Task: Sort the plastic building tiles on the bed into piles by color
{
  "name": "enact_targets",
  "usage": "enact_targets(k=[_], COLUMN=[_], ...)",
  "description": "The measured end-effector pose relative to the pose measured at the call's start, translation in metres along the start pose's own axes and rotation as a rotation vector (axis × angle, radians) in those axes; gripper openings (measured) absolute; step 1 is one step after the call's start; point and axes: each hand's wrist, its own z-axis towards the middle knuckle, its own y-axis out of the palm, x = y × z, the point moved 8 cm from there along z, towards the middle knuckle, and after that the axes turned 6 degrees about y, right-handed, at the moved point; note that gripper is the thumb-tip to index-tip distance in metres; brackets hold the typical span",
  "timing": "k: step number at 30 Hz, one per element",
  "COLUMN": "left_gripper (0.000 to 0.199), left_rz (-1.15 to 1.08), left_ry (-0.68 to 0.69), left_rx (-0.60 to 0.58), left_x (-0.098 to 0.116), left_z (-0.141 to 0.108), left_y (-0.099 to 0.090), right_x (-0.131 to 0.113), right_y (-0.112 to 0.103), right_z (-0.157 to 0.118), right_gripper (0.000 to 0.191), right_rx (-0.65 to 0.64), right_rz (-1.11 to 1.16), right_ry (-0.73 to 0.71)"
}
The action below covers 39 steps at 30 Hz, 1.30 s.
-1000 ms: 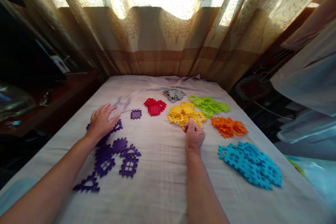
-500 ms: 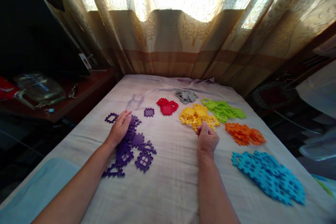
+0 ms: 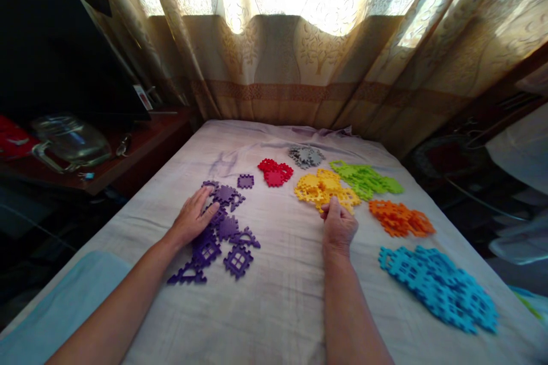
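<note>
My left hand lies with fingers stretched out and thumb apart on the left edge of the purple interlocking plastic tiles. Part of that pile is hidden beneath it. One square purple tile lies by itself farther back. My right hand is closed in a fist just in front of the yellow tiles; whatever its fingers hold, if anything, is hidden. Behind the yellow pile are red tiles and grey tiles.
Green tiles, orange tiles and blue tiles lie in piles along the right side of the sheet-covered surface. A glass jug stands on a brown side table at left. A curtain hangs behind.
My left hand has turned palm down and spread its thumb, and a purple tile at the far left has moved right against the pile. My right hand stays closed in place.
</note>
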Motion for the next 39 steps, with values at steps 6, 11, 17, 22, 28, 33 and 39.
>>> enact_targets(k=[6, 11, 17, 22, 28, 33, 39], left_gripper=[0.095, 0.086, 0.062, 0.050, 0.026, 0.018, 0.014], left_rz=[0.064, 0.139, 0.153, 0.115, 0.079, 0.016, 0.014], left_ry=[0.362, 0.370, 0.384, 0.533, 0.559, 0.644, 0.721], left_rx=[-0.113, -0.074, 0.053, 0.058, 0.127, 0.175, 0.166], left_x=[0.052, 0.063, 0.085, 0.122, 0.134, 0.154, 0.194], left_z=[-0.077, -0.080, -0.053, -0.070, -0.077, -0.079, -0.057], left_y=[0.005, 0.009, -0.003, 0.002, 0.005, 0.005, 0.029], right_x=[0.000, -0.001, 0.001, -0.002, -0.005, -0.004, -0.004], right_y=[0.001, 0.001, 0.000, 0.002, 0.000, -0.001, -0.001], right_z=[0.000, 0.000, 0.001, 0.000, -0.001, 0.000, 0.000], right_gripper=[0.059, 0.059, 0.059, 0.059, 0.057, 0.055, 0.056], right_rx=[-0.006, -0.004, -0.007, -0.012, 0.002, 0.006, 0.005], right_rz=[-0.033, -0.052, -0.041, -0.058, -0.021, -0.003, 0.024], right_ry=[-0.025, -0.041, -0.027, -0.051, -0.019, -0.016, 0.002])
